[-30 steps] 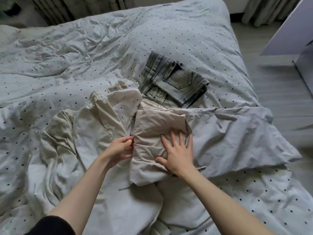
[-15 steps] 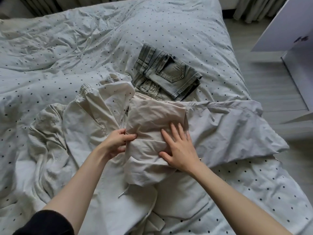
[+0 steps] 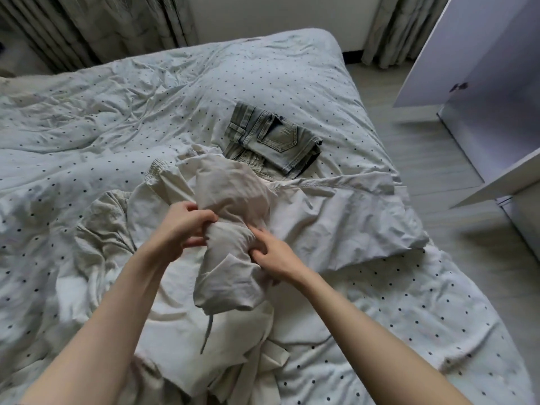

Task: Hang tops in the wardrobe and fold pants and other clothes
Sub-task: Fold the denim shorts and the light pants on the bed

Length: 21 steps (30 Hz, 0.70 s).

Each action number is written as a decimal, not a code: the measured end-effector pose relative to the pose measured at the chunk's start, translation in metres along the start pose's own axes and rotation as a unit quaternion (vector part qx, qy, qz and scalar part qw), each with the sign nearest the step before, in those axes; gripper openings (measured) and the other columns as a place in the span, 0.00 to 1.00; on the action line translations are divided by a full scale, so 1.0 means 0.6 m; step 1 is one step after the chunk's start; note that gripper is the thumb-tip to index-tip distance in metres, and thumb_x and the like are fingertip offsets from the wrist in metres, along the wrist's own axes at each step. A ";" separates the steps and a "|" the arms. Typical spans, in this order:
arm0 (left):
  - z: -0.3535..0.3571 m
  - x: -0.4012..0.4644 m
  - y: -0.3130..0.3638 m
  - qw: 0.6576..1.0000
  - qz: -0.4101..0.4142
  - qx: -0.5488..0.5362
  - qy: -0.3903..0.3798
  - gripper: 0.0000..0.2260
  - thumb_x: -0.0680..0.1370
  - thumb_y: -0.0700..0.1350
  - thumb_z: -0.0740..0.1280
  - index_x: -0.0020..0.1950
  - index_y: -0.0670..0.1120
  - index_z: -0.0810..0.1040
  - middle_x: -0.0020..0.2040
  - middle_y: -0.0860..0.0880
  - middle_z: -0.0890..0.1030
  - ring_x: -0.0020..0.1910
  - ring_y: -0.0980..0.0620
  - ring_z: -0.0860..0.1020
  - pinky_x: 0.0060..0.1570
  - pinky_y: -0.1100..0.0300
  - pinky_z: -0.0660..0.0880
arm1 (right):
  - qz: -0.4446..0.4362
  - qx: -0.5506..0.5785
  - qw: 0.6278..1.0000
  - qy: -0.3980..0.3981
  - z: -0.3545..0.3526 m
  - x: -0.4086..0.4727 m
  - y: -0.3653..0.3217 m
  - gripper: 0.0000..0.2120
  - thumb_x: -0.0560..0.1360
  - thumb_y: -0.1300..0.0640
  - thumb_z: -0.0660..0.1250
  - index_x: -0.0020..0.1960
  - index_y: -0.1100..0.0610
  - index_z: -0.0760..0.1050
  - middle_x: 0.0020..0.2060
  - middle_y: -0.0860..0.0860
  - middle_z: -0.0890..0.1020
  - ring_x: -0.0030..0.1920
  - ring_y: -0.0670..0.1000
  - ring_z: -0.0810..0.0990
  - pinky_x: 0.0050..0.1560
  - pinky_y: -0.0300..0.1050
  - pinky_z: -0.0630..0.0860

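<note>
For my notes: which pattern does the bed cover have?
Small dark dots on pale grey bed cover, head view.

You've got soft, matt beige cloth (image 3: 230, 229) bunched mid-frame, faded rough denim jeans (image 3: 274, 141) above it, crinkled dotted cotton duvet (image 3: 117, 112) underneath.

No lettering, label, brand or number can be read anywhere; the folded jeans (image 3: 273, 140) on the dotted duvet (image 3: 122, 118) show only stitching, no legible tag.

A home bedroom: a bed (image 3: 292, 83) under a dotted duvet (image 3: 117, 127), curtains (image 3: 102, 24) behind it, and an open white wardrobe (image 3: 482, 97) on the right
</note>
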<state>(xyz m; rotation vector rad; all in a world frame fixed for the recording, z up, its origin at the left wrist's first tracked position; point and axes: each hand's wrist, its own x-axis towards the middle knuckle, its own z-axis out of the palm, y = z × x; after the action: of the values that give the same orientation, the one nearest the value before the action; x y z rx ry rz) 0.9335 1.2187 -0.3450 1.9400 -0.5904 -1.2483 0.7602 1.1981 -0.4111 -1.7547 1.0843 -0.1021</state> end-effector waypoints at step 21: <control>0.240 0.102 -0.106 0.987 -0.159 0.001 0.037 0.30 0.74 0.54 0.69 0.72 0.44 0.64 0.65 0.47 0.72 0.60 0.49 0.74 0.57 0.50 0.73 | -0.092 -0.279 0.954 0.064 -0.148 -0.003 0.251 0.31 0.78 0.41 0.54 0.77 0.46 0.48 0.77 0.52 0.44 0.76 0.54 0.41 0.73 0.59 0.38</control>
<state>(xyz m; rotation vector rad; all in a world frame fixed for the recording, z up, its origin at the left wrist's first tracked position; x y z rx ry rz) 0.8276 1.1660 -0.4660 2.1309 -0.2510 -1.3594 0.6201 1.1260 -0.4872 -2.3856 1.1066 -0.0233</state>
